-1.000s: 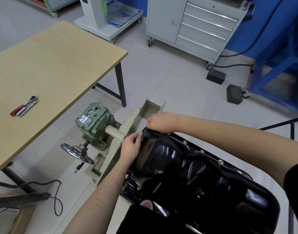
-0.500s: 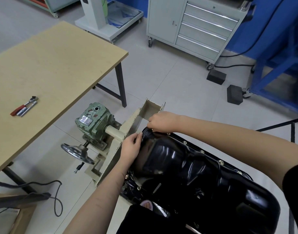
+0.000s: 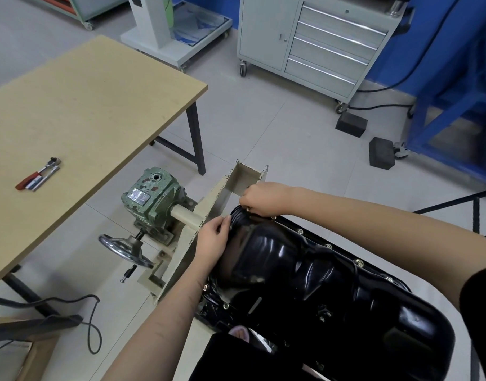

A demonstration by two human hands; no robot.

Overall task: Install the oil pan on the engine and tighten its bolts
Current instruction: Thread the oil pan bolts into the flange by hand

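Clearly the glossy black pressed-steel oil pan [image 3: 313, 273] is already seated on the engine, which sits low in the cream-painted steel engine stand [image 3: 208, 210] and is mostly hidden under the pan. The person's right hand [image 3: 261, 198] is curled over the far end of the flange, fingertips bunched on what looks like a small brass-coloured bolt [image 3: 247, 209], though from where I stand the fingers cover most of it, so I cannot swear it is being turned. The left hand [image 3: 212, 242] lies flat against the rounded end of the pan, fingers fairly straight, steadying it rather than gripping. Several more brass-coloured bolt heads [image 3: 328, 246] already sit along the far flange. My reading is that the bolts are being started by hand, with the final tightening not yet begun. What follows would call for finishing the remaining holes by finger, then fetching the red-handled ratchet wrench [image 3: 38, 174] lying well apart on the tan wooden worktable [image 3: 98, 100]. As for writing, the green cast-iron gearbox [image 3: 151, 195] on the stand carries a silvery nameplate, but nothing on it is legible; no brand shows on the pan either.
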